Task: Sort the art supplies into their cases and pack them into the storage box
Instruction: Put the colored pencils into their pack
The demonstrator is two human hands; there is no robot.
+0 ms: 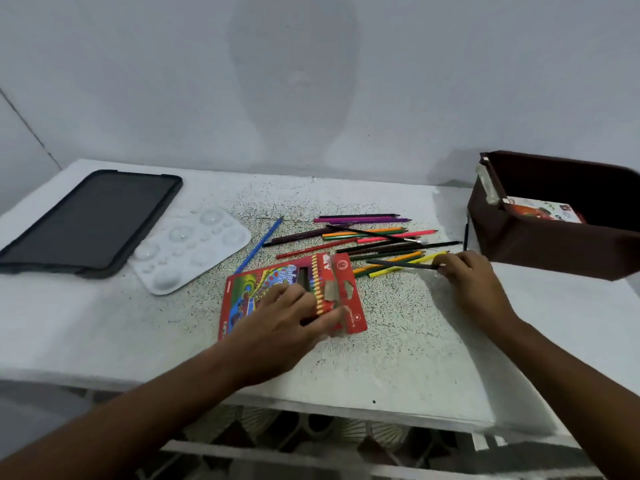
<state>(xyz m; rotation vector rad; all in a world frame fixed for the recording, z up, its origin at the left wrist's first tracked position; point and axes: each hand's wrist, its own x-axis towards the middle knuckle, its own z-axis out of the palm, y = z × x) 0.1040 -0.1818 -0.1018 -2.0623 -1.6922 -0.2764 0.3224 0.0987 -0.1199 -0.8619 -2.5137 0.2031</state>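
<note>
— What is the left hand (287,318) doing?

— It is lying over the red pencil case (291,296), fingers curling onto its front, pinning it to the white table (398,327) with the flap hanging open at three o'clock.

— And the right hand (467,275)?

— It is pinching the end of a dark pencil (401,264), at two o'clock from the case.

— The rest?

— The loose pencils (367,237) are lying at twelve o'clock of the case; the brown storage box (554,233) is standing at two o'clock, a paint palette (194,251) and a dark tablet (90,220) at ten.
</note>
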